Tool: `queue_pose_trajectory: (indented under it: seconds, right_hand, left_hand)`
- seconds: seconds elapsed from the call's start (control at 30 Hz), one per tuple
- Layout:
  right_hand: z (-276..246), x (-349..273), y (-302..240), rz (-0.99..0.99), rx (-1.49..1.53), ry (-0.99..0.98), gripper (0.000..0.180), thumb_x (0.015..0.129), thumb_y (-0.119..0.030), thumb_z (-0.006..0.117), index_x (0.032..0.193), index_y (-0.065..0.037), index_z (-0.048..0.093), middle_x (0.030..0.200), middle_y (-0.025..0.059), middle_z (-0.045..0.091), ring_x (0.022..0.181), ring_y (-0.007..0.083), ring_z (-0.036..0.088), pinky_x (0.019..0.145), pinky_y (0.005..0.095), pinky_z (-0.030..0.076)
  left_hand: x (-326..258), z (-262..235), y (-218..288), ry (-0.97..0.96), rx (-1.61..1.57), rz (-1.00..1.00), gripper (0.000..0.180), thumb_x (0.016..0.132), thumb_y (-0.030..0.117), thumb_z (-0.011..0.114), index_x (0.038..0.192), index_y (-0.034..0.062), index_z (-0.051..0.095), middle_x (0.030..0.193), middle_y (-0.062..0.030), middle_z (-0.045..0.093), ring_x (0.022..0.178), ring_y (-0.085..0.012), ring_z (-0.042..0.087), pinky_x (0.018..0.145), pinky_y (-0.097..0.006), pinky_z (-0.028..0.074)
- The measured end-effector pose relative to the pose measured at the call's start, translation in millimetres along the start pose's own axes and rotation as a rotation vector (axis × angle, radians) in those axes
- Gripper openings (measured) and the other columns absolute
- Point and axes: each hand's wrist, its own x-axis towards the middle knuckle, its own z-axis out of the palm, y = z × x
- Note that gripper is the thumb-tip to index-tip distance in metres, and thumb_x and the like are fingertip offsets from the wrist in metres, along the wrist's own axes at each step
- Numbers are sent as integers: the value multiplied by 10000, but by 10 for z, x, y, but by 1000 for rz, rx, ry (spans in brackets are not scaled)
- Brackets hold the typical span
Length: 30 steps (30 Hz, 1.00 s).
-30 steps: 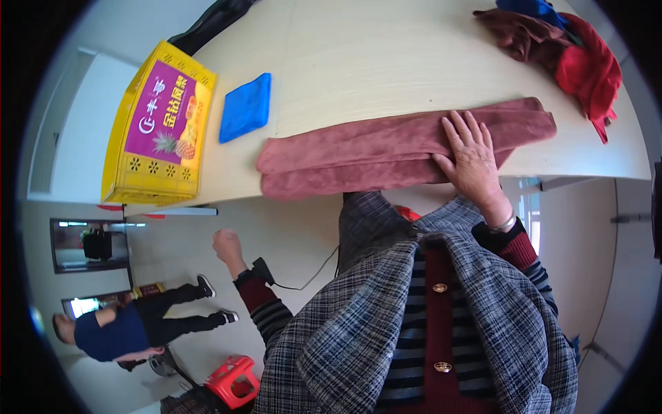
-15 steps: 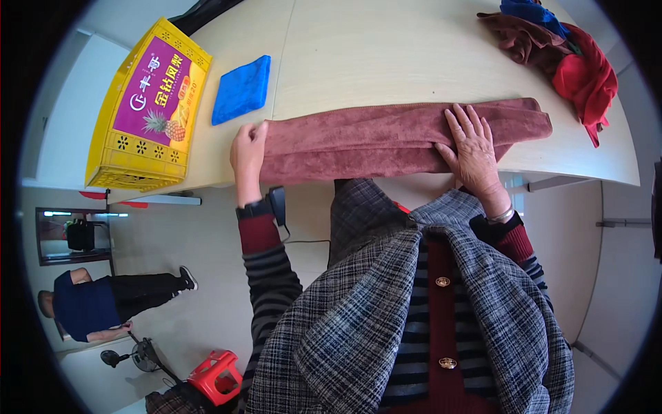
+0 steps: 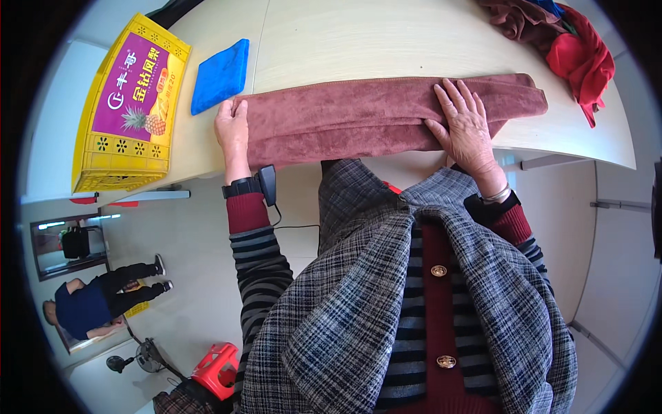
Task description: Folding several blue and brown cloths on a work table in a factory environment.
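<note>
A long brown towel point(image 3: 338, 114), folded lengthwise, stretches along the near edge of the table, and its lower layer shows at the right end. At its left end, my left hand point(image 3: 233, 132) has its fingers closed on the corner. My right hand point(image 3: 464, 127) lies flat on the cloth toward its right end, fingers stretched out. Beyond my left hand a folded blue towel point(image 3: 221, 76) rests on the table, apart from the brown one.
On the table point(image 3: 331, 41), a yellow crate point(image 3: 131, 103) with a purple panel stands at left; crumpled red cloth point(image 3: 583, 62) and brown cloth point(image 3: 514, 21) lie far right. A red stool point(image 3: 217, 369), a fan point(image 3: 148, 355) and a person point(image 3: 86, 303) are lower left.
The view has shifted slightly, so the table sits higher and further left. Both hands keep their places on the brown towel. The person in the background has moved their legs.
</note>
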Motion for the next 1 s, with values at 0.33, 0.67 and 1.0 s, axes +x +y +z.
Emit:
queue_pose_trajectory:
  seconds: [0.33,0.67,1.0]
  right_hand:
    - [-241,19,574,197,661,49,453,921,-261,664,1335,-88,602,1307,158,626,1274,325,552,1089,431,417]
    - [-388,39,2180,595,232,247,258,863,-162,627,1080,-59,722,1039,153,731,969,320,687,862,389,544]
    - [-491,-192,2250,672,458,109,246,874,-134,666,1093,-24,689,911,94,711,854,171,665,806,304,535]
  left_hand:
    - [-176,-27,185,18,21,22,236,991,187,611,1049,-42,616,935,-73,654,882,-142,566,827,-320,486]
    - [-121,-70,-34,-20,-64,48,219,1010,167,591,960,-47,581,872,-26,578,845,-116,519,810,-272,458]
    - [-55,-165,313,6,-10,52,201,1019,180,587,989,-16,621,894,-20,615,884,-96,545,833,-258,461]
